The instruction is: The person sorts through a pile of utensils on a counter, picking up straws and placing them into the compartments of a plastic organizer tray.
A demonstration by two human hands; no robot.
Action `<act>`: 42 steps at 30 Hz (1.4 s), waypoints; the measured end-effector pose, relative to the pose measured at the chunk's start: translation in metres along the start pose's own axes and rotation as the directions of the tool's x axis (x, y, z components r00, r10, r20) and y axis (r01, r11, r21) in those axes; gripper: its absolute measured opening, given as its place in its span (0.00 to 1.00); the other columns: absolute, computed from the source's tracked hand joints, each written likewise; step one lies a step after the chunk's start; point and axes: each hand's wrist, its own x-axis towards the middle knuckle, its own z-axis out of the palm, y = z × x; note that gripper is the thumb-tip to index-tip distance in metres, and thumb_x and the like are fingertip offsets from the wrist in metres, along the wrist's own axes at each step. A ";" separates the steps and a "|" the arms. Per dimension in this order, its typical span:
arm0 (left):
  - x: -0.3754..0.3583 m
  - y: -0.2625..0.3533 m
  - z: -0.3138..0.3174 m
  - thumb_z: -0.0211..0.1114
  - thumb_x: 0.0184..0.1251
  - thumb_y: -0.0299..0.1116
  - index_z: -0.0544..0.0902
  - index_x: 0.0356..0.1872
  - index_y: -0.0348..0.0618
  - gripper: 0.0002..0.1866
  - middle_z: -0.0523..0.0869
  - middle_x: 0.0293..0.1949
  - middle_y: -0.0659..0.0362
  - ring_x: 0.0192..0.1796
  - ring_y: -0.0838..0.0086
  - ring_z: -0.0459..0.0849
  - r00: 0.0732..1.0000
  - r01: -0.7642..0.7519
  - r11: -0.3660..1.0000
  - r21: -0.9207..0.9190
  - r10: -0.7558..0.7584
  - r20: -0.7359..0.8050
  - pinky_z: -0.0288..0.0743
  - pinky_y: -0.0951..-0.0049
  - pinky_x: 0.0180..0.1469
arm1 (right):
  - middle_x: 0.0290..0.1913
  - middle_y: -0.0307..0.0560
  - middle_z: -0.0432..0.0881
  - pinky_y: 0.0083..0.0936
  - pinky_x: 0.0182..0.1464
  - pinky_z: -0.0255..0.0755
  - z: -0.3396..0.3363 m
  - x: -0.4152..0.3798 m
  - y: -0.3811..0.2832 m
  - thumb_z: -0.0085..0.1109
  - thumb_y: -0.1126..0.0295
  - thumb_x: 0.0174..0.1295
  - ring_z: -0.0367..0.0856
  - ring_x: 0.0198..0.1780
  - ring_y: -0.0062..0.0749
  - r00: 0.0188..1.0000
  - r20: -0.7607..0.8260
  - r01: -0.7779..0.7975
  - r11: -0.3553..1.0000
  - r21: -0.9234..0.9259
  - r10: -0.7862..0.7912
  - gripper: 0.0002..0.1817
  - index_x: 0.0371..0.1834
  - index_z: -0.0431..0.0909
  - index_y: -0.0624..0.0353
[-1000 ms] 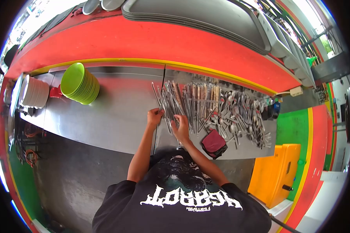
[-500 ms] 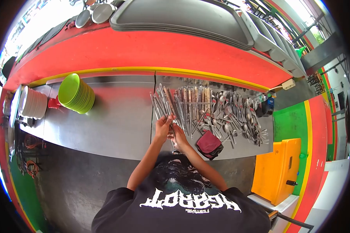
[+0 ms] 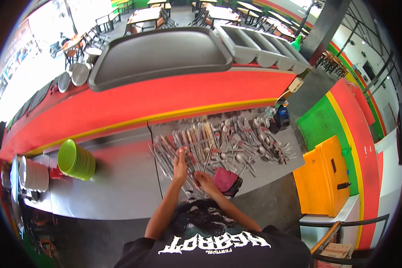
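My left hand [image 3: 179,169] is over the left end of the cutlery, thumb pointing up, closed around slender cutlery [image 3: 169,154] that seems to be in clear sleeves. Curled close to its right, my right hand [image 3: 204,182] grips the lower part of the same cutlery; its fingertips are partly hidden. Spoon-like ends [image 3: 191,194] show below, near my shirt. A row of thin wrapped cutlery [image 3: 201,137] lies just beyond the hands. To its right spread loose spoons and forks [image 3: 254,138]. A maroon and black cloth pouch [image 3: 226,181] rests beside my right hand.
Stacked green bowls [image 3: 78,161] and white bowls [image 3: 33,174] stand on the left of the metal table [image 3: 120,187]. A red ledge [image 3: 165,96] behind carries dark trays [image 3: 165,51] and a grey divided holder [image 3: 259,44]. A yellow box [image 3: 324,178] is at right.
My head view has tilted up and shifted right, showing more of the room. My hands have moved a little apart, the left now higher than the right, and the cutlery sits lower between them.
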 end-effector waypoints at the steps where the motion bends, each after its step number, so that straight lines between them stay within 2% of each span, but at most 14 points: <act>1: 0.006 0.006 0.008 0.49 0.76 0.54 0.74 0.42 0.48 0.20 0.71 0.25 0.68 0.24 0.80 0.72 0.999 -0.022 0.998 -0.055 0.023 0.027 0.65 0.75 0.24 | 0.25 0.37 0.75 0.17 0.25 0.63 -0.002 -0.005 -0.006 0.46 0.50 0.74 0.72 0.24 0.17 1.000 0.031 0.004 0.999 -0.048 -0.002 0.22 0.34 0.74 0.58; 4: 0.015 0.014 0.020 0.44 0.76 0.60 0.72 0.36 0.50 0.24 0.60 0.19 0.68 0.16 0.83 0.54 0.990 -0.091 0.984 -0.154 0.107 0.095 0.49 0.76 0.16 | 0.27 0.39 0.77 0.18 0.28 0.67 -0.004 -0.018 -0.027 0.44 0.49 0.75 0.75 0.27 0.18 0.996 0.085 0.010 1.000 0.000 -0.010 0.23 0.34 0.73 0.59; 10: 0.027 0.025 0.051 0.44 0.73 0.63 0.70 0.33 0.48 0.27 0.61 0.19 0.66 0.16 0.81 0.54 0.981 -0.175 0.956 -0.235 0.190 0.046 0.49 0.76 0.18 | 0.42 0.45 0.80 0.18 0.28 0.68 -0.016 -0.035 -0.051 0.50 0.56 0.74 0.77 0.30 0.21 0.996 -0.090 0.017 0.938 0.346 0.015 0.23 0.62 0.69 0.60; 13: 0.023 0.021 0.078 0.45 0.75 0.61 0.71 0.34 0.46 0.26 0.66 0.21 0.64 0.16 0.80 0.57 0.983 -0.177 0.960 -0.215 0.182 0.002 0.52 0.76 0.18 | 0.38 0.42 0.80 0.15 0.24 0.64 -0.026 -0.034 -0.064 0.51 0.57 0.73 0.75 0.27 0.18 0.977 -0.211 0.071 0.930 0.360 0.008 0.20 0.59 0.72 0.61; 21: 0.013 -0.005 0.146 0.43 0.78 0.56 0.73 0.44 0.41 0.25 0.66 0.19 0.65 0.15 0.84 0.60 0.968 -0.221 0.975 0.022 0.217 0.126 0.55 0.78 0.16 | 0.25 0.32 0.75 0.12 0.21 0.59 -0.063 0.007 -0.084 0.52 0.63 0.73 0.69 0.22 0.11 0.846 -0.392 0.346 0.932 -0.112 -0.361 0.16 0.56 0.75 0.61; 25: 0.027 0.018 0.188 0.42 0.79 0.54 0.73 0.39 0.44 0.23 0.62 0.17 0.68 0.14 0.86 0.57 0.926 -0.318 0.947 0.033 0.303 0.225 0.52 0.79 0.15 | 0.27 0.31 0.75 0.12 0.24 0.61 -0.060 -0.015 -0.147 0.50 0.64 0.74 0.69 0.23 0.10 0.891 -0.343 0.305 0.952 -0.029 -0.296 0.18 0.61 0.72 0.64; 28: 0.037 0.048 0.224 0.41 0.80 0.52 0.71 0.38 0.46 0.21 0.62 0.17 0.69 0.14 0.87 0.56 0.900 -0.357 0.934 0.010 0.341 0.273 0.52 0.79 0.15 | 0.28 0.32 0.74 0.14 0.26 0.60 -0.073 -0.001 -0.171 0.48 0.65 0.74 0.67 0.24 0.11 0.811 -0.300 0.464 0.865 -0.190 -0.501 0.21 0.64 0.70 0.65; 30: 0.050 0.074 0.254 0.42 0.80 0.51 0.71 0.38 0.45 0.20 0.63 0.18 0.68 0.16 0.86 0.62 0.867 -0.357 0.934 -0.028 0.342 0.362 0.59 0.79 0.17 | 0.35 0.43 0.79 0.20 0.31 0.67 -0.094 0.009 -0.212 0.49 0.67 0.73 0.71 0.28 0.18 0.735 -0.245 0.471 0.735 -0.487 -0.633 0.20 0.64 0.71 0.65; 32: 0.066 0.114 0.314 0.42 0.80 0.51 0.72 0.40 0.41 0.22 0.70 0.21 0.65 0.20 0.81 0.72 0.754 -0.569 0.818 0.087 0.476 0.453 0.68 0.77 0.22 | 0.36 0.45 0.79 0.21 0.34 0.68 -0.118 0.027 -0.296 0.48 0.68 0.74 0.72 0.30 0.20 0.709 -0.206 0.503 0.689 -0.522 -0.674 0.20 0.64 0.71 0.66; 34: 0.094 0.139 0.341 0.43 0.80 0.50 0.73 0.39 0.40 0.22 0.77 0.26 0.62 0.26 0.79 0.78 0.700 -0.636 0.721 0.276 0.389 0.599 0.74 0.76 0.29 | 0.37 0.51 0.80 0.25 0.38 0.71 -0.132 0.049 -0.347 0.48 0.68 0.73 0.77 0.32 0.28 0.510 -0.149 0.622 0.483 -0.616 -0.847 0.19 0.62 0.71 0.68; 35: 0.107 0.147 0.351 0.43 0.80 0.50 0.73 0.39 0.40 0.22 0.78 0.26 0.61 0.26 0.79 0.78 0.707 -0.622 0.713 0.324 0.335 0.622 0.75 0.75 0.30 | 0.31 0.45 0.77 0.23 0.32 0.66 -0.141 0.067 -0.368 0.48 0.69 0.73 0.70 0.28 0.22 0.440 -0.137 0.654 0.422 -0.629 -0.887 0.19 0.61 0.72 0.68; 37: 0.131 0.161 0.368 0.43 0.80 0.51 0.75 0.39 0.40 0.23 0.80 0.28 0.61 0.27 0.78 0.78 0.720 -0.593 0.690 0.415 0.223 0.658 0.75 0.74 0.31 | 0.30 0.47 0.76 0.25 0.32 0.66 -0.154 0.092 -0.398 0.48 0.70 0.72 0.70 0.31 0.28 0.401 -0.125 0.660 0.382 -0.647 -0.907 0.17 0.59 0.74 0.68; 39: 0.157 0.180 0.390 0.42 0.79 0.53 0.76 0.38 0.40 0.26 0.80 0.28 0.61 0.28 0.78 0.78 0.733 -0.613 0.636 0.469 0.234 0.639 0.76 0.73 0.33 | 0.41 0.63 0.84 0.36 0.44 0.75 -0.162 0.107 -0.422 0.50 0.72 0.70 0.85 0.44 0.53 0.464 -0.127 0.621 0.424 -0.659 -0.877 0.16 0.56 0.76 0.69; 42: 0.198 0.203 0.416 0.41 0.78 0.56 0.78 0.38 0.41 0.28 0.80 0.28 0.61 0.29 0.77 0.78 0.784 -0.588 0.531 0.611 0.188 0.591 0.76 0.71 0.35 | 0.39 0.63 0.84 0.41 0.46 0.75 -0.172 0.134 -0.463 0.50 0.70 0.69 0.83 0.45 0.58 0.598 -0.090 0.527 0.475 -0.705 -0.796 0.14 0.50 0.78 0.66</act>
